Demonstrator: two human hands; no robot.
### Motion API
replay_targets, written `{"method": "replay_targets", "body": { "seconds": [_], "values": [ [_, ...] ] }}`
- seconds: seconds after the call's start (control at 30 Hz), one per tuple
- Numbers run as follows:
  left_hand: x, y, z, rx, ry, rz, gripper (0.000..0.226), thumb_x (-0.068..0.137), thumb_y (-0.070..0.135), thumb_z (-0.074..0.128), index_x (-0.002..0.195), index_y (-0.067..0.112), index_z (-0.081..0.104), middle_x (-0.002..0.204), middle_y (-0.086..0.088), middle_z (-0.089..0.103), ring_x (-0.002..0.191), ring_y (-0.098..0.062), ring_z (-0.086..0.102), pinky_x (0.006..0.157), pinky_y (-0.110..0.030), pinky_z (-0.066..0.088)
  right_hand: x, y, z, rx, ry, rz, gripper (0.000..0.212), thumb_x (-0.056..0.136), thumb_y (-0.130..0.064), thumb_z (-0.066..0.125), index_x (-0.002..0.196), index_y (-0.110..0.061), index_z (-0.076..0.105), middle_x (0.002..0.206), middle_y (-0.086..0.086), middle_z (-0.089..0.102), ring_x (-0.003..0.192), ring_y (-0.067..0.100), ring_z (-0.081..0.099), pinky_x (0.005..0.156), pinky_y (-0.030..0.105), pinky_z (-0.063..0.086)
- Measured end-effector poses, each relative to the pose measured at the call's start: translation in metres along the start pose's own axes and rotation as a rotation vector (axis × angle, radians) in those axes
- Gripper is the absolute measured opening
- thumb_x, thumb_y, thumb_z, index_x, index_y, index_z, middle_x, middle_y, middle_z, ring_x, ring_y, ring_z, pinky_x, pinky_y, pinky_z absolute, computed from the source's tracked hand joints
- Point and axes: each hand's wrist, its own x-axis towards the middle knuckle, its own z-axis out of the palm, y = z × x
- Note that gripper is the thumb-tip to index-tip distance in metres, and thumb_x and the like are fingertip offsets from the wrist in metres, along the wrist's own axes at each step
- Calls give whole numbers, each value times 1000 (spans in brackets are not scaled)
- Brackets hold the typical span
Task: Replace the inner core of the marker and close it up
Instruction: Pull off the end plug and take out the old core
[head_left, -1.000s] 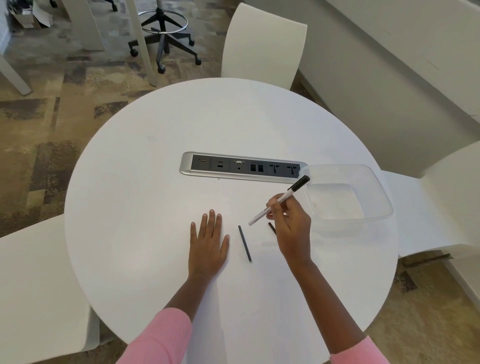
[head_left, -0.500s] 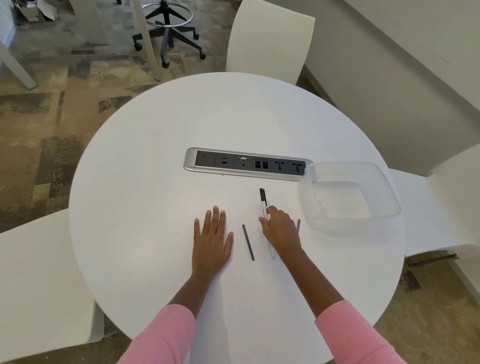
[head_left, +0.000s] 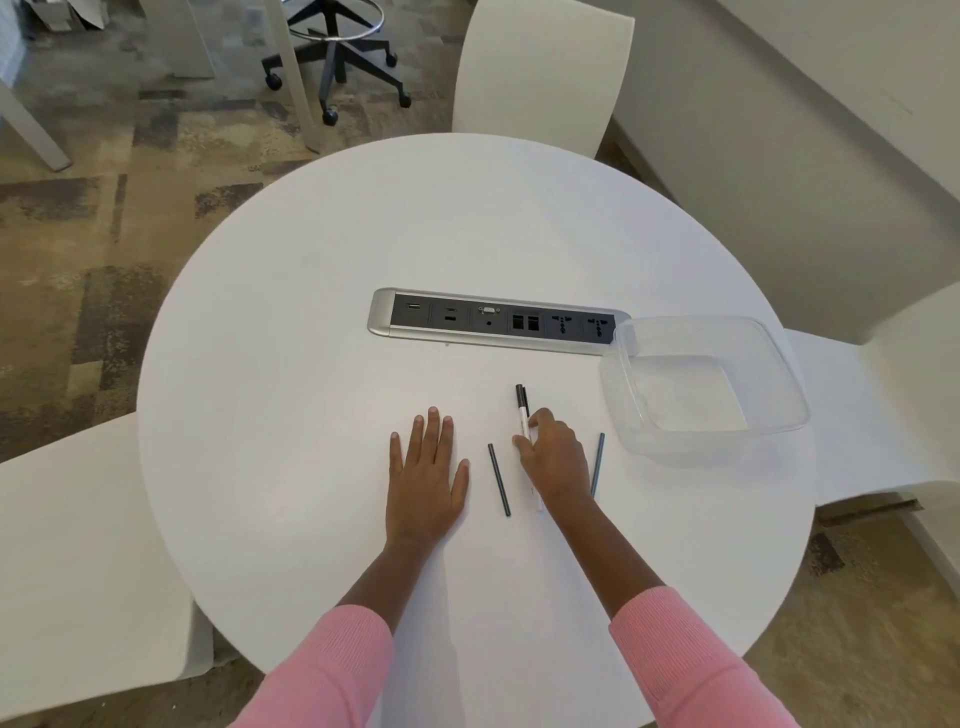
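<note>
A white marker (head_left: 521, 413) with a black cap lies on the round white table (head_left: 311, 415), cap pointing away from me. My right hand (head_left: 556, 457) rests over its lower half, fingers curled onto the barrel; the marker's near end pokes out under my wrist. One thin dark inner core (head_left: 499, 479) lies on the table just left of that hand, and a second dark core (head_left: 598, 463) lies just right of it. My left hand (head_left: 426, 478) lies flat on the table with its fingers spread, holding nothing.
An empty clear plastic container (head_left: 675, 447) stands at the right. A silver power and socket strip (head_left: 493, 319) is set into the table's middle. White chairs (head_left: 540, 67) stand at the far side, the left and the right.
One second ago my right hand held the marker up in the air near the container. It has come down, and the marker now lies on the table between the two cores. The left hand stayed put.
</note>
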Motion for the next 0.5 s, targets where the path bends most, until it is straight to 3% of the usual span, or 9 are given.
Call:
{"method": "replay_targets", "body": {
  "seconds": [0.2, 0.33, 0.5],
  "values": [
    [0, 0, -1, -6, -12, -2, 56, 89, 31, 38, 140, 7, 34, 149, -14, 32, 137, -32, 30, 112, -52, 17, -15, -4, 4, 42, 102, -122, 24, 89, -17, 52, 110, -5, 50, 105, 20, 57, 95, 35, 59, 82, 44, 50],
    [1, 1, -3, 10, -2, 5, 55, 88, 32, 34, 136, 5, 41, 144, -17, 40, 132, -34, 39, 107, -56, 26, -32, -8, 19, 25, 49, -200, 22, 91, -18, 49, 107, -4, 53, 103, 18, 59, 97, 31, 56, 81, 41, 48],
    [1, 0, -2, 14, -22, 3, 56, 87, 31, 40, 137, 6, 38, 146, -16, 37, 134, -33, 36, 109, -55, 23, -37, -9, 29, -56, 34, -216, 24, 91, -15, 46, 113, -6, 49, 108, 15, 56, 103, 28, 50, 79, 34, 44]
  ]
}}
